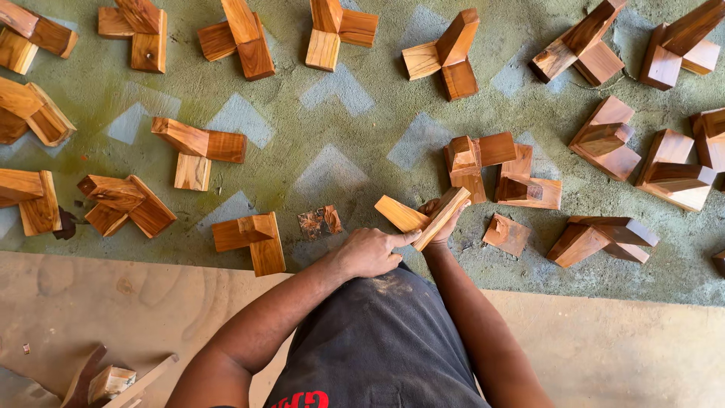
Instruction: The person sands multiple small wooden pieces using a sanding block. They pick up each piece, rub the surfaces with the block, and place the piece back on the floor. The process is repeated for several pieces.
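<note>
Now both hands [408, 238] on joined wooden blocks [423, 217].

green patterned floor [347, 136], tan board [113, 302]

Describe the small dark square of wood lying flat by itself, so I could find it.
Start at the left hand and look just left of it on the green floor. The dark square lies flat and alone; its neighbours are paler blocks joined in clusters.

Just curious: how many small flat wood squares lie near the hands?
2: a dark one left of the left hand, a lighter one right of the right hand. Others may be hidden.
</note>
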The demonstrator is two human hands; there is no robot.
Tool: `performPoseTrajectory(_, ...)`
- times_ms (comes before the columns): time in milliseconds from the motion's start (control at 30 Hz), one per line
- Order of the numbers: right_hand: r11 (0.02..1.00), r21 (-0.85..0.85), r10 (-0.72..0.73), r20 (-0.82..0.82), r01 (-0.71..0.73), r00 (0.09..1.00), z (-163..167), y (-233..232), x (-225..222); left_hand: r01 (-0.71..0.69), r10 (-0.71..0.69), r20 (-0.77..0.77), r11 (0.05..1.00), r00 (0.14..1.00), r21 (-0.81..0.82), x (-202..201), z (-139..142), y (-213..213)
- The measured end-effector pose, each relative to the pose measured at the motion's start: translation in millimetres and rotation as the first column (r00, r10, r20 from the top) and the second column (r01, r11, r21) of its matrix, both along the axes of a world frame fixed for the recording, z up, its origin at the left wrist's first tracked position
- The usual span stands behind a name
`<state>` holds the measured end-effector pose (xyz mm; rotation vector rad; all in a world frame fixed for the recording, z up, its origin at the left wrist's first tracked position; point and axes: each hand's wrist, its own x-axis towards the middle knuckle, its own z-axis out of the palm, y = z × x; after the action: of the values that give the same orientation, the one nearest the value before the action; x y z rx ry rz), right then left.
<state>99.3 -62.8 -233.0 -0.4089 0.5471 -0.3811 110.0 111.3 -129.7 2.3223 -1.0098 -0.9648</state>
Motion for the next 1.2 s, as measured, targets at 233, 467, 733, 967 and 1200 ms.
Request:
performPoseTrajectory(233, 0.997, -0.073, 0.038, -0.015, -0.039, 0.999, 9.5, 4.1, 1.6, 0.002, 0.003, -0.077, 0.998, 0.997, 0.066, -5.2, -1.7, 18.1)
performPoseTrajectory(467, 0.994, -0.094, 0.054, -0.002, -0.054, 0.999, 9.7, 8.7, -2.6, -0.144, 0.153, 0.008, 0.946, 0.988, -0.291, -6.3, -0.1, 31.0)
performPoseTrajectory(733, 0.987, -0.164, -0.012, -0.028, 0.007, 1.000, 8.8, 8.5, 3.0, -0.033, 0.113, 0.273, 0.959, 0.955, -0.281, -9.1, -0.9, -2.9)
performPoseTrajectory(967, 0.994, -0.106, -0.035, -0.058, 0.028, 0.998, 6.6, 5.0, 2.7, 0.039, 0.006, 0.296, 0.989, 0.955, -0.144, -15.4, 6.6, 3.3)
performPoseTrajectory(1200, 0.993, -0.118, -0.020, -0.140, 0.003, 0.990, 14.4, 2.7, 3.4, 0.032, 0.064, 0.381, 0.970, 0.922, -0.240, -17.1, 5.9, -10.4)
